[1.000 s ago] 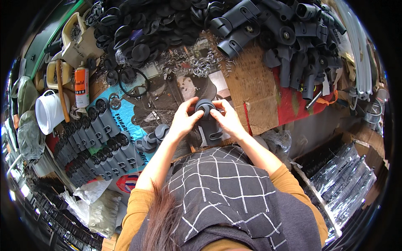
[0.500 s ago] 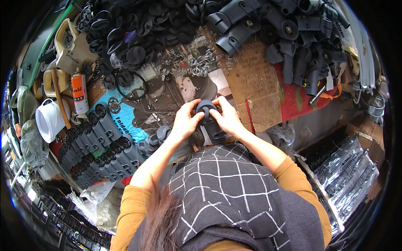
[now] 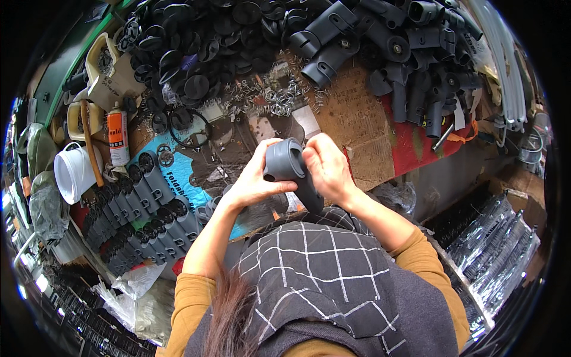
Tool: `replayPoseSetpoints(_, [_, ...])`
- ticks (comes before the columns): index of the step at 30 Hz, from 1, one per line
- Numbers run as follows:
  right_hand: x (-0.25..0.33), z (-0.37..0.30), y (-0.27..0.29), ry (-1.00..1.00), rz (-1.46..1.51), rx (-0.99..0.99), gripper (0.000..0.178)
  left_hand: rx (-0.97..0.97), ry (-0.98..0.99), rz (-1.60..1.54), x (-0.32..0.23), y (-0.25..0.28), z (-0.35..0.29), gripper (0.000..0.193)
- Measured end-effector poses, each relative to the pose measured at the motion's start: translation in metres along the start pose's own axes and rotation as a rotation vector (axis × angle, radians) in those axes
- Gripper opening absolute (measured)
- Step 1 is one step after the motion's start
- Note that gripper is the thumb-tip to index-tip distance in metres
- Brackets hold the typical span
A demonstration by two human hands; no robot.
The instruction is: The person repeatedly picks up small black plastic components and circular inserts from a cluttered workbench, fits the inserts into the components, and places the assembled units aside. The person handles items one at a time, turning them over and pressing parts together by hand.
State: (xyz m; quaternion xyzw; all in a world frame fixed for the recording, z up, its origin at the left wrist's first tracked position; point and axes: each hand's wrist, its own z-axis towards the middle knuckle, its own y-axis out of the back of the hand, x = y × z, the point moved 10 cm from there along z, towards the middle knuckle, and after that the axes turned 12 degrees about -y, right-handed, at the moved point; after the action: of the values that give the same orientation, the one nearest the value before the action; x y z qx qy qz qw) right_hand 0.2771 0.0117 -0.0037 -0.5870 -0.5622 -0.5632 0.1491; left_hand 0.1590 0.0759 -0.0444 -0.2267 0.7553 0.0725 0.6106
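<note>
A dark grey plastic joint piece (image 3: 284, 160), with a round knob-like end and a tube running toward my lap, is tilted in front of my chest. My left hand (image 3: 252, 181) wraps it from the left, the thumb lying across its near side. On the other side my right hand (image 3: 331, 169) is closed with curled fingers against the round end; its fingertips are partly hidden. Just beyond the hands, small metal springs (image 3: 238, 95) and metal rings (image 3: 284, 102) lie scattered on the worktop.
Black round knobs (image 3: 196, 86) are heaped at the far left, with grey tube joints (image 3: 419, 80) piled far right. Rows of grey joint pieces (image 3: 146, 184) stand at left beside a spray can (image 3: 117, 134) and a white bucket (image 3: 74, 172). Cardboard (image 3: 363, 131) covers the right side.
The joint piece has tipped over so its round end faces more to the right. My left hand now wraps its side, and my right hand has turned and curled against the round end.
</note>
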Motion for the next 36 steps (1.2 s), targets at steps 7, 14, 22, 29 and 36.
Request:
replayPoseSetpoints(7, [0.055,-0.024,-0.006,0.211,0.008,0.134,0.021,0.007,-0.086,0.106,-0.045,-0.017,-0.026,0.091])
replayPoseSetpoints(14, [0.052,-0.023,-0.001,0.072,0.066,0.151,0.023,-0.112,-0.499,0.636,-0.090,-0.016,-0.029,0.094])
replayPoseSetpoints(22, [0.055,-0.010,0.004,0.096,0.166,0.181,0.061,-0.420,-0.406,0.299,-0.082,0.025,-0.020,0.092])
replayPoseSetpoints(29, [0.023,-0.039,-0.038,-0.255,0.174,0.462,0.077,-0.592,-0.319,0.223,-0.062,0.036,-0.018,0.088])
replayPoseSetpoints(36, [0.019,-0.037,-0.035,-0.224,0.050,0.293,0.071,-0.766,-0.076,-0.524,-0.006,0.022,-0.017,0.052])
